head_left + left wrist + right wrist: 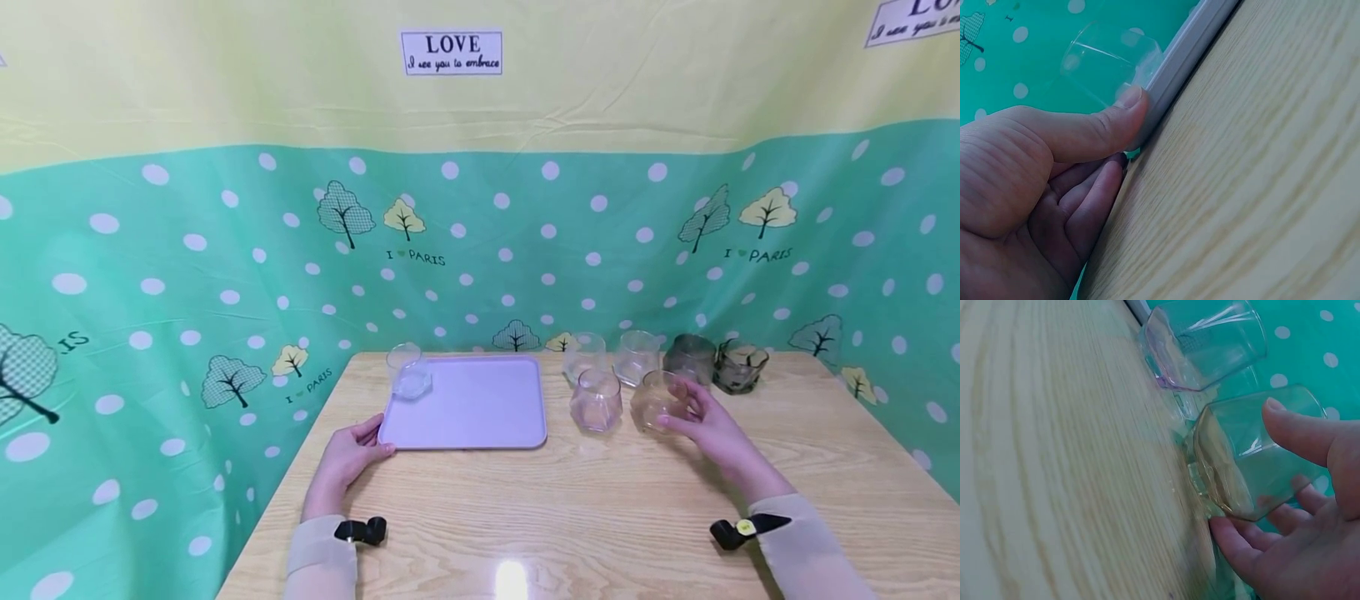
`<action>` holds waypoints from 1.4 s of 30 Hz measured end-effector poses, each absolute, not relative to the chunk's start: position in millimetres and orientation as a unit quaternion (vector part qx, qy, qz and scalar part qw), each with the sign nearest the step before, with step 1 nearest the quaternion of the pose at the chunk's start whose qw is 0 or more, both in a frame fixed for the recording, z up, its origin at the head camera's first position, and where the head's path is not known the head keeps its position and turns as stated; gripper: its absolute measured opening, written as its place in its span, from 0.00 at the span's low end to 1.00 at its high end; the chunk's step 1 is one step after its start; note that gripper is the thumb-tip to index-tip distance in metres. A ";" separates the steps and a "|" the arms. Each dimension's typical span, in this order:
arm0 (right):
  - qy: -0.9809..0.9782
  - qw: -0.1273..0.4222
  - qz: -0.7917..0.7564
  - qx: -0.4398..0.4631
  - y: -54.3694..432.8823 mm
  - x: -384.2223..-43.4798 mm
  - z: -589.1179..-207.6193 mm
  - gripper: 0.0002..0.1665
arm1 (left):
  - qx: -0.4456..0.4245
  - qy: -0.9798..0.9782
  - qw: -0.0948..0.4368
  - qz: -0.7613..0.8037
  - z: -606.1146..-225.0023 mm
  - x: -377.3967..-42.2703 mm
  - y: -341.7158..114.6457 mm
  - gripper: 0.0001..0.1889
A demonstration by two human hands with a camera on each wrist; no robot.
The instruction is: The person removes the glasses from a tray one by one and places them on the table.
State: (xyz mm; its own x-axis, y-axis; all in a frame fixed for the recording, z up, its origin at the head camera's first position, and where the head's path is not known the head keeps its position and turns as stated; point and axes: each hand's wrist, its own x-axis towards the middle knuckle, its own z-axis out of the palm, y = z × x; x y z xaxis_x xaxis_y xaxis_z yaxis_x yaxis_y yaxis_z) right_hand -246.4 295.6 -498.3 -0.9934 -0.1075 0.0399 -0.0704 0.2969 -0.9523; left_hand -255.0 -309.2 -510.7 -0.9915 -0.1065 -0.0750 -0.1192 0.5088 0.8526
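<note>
My right hand (pixel 708 429) is around an amber-tinted clear glass (pixel 654 404) standing on the table, thumb on the near side and fingers along its right. In the right wrist view, the fingers show partly through the amber glass (pixel 1235 456). My left hand (pixel 348 454) holds the front left corner of a lilac tray (pixel 472 408). The left wrist view has the thumb on the tray's rim (pixel 1169 75), the other fingers bent below it. A clear glass (pixel 410 375) stands on the tray's far left corner.
Left of the amber glass stands a pinkish glass (pixel 597 404). Behind are two clear glasses, one at the left (pixel 583 354) and one beside it (pixel 637 358), then a dark grey glass (pixel 690 358) and a low dark patterned glass (pixel 738 367). A green dotted curtain (pixel 487 250) hangs behind the table (pixel 465 508).
</note>
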 end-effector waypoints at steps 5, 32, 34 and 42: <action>0.794 0.031 -0.603 -0.071 299.6 -245.3 -497.8 0.56 | -0.066 0.868 0.008 0.492 -510.2 -255.9 -309.3 0.39; 0.787 0.042 -0.610 -0.079 302.4 -246.9 -501.6 0.54 | -0.064 0.868 0.013 0.493 -509.1 -252.7 -308.7 0.40; 0.788 0.043 -0.609 -0.077 302.7 -246.7 -501.2 0.54 | -0.063 0.869 0.013 0.491 -508.4 -252.3 -308.5 0.40; 0.787 0.036 -0.611 -0.080 303.1 -245.1 -500.4 0.55 | -0.067 0.870 0.013 0.489 -506.8 -250.7 -308.2 0.39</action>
State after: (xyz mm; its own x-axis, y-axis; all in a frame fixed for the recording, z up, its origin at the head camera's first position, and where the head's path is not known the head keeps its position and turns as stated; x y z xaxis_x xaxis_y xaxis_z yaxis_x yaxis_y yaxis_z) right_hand -245.1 303.1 -500.4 -0.9847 -0.1694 0.0406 -0.0814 0.2413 -0.9670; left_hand -250.7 -308.2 -506.8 -0.9908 -0.1036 -0.0876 -0.1287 0.5130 0.8487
